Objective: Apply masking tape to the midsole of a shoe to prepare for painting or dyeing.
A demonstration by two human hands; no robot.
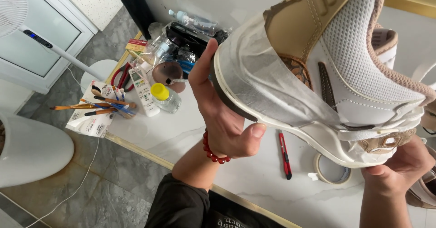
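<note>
- Head view: a white and tan sneaker point(336, 69) is held aloft over a white marble worktop point(190, 132), sole edge turned toward the camera, its long axis running from upper left down to lower right.
- The toe end is gripped by the left hand point(222, 114): the fingers point(204, 64) are curled round the front of the sole and the thumb is pressed against the sole's rim, so the shoe lies up and to the right of that palm. A red bead bracelet point(212, 151) is worn on that wrist.
- The heel end is cupped from below by the right hand point(395, 169), its fingers closed under the masked heel; their tips are hidden behind the shoe.
- Pale masking tape point(268, 82) is seen wrapped over the toe and along the midsole, with the mesh and tan panels left bare.
- The two hands are set at opposite ends of the shoe; the left is nearer the taped toe.
- On the worktop just below the shoe, a red utility knife point(284, 155) and a roll of masking tape point(330, 170) are laid, between the two wrists.
- Farther left, paintbrushes point(97, 106), a yellow-capped bottle point(164, 97) and a white remote control point(143, 91) are grouped, well apart from both hands.
</note>
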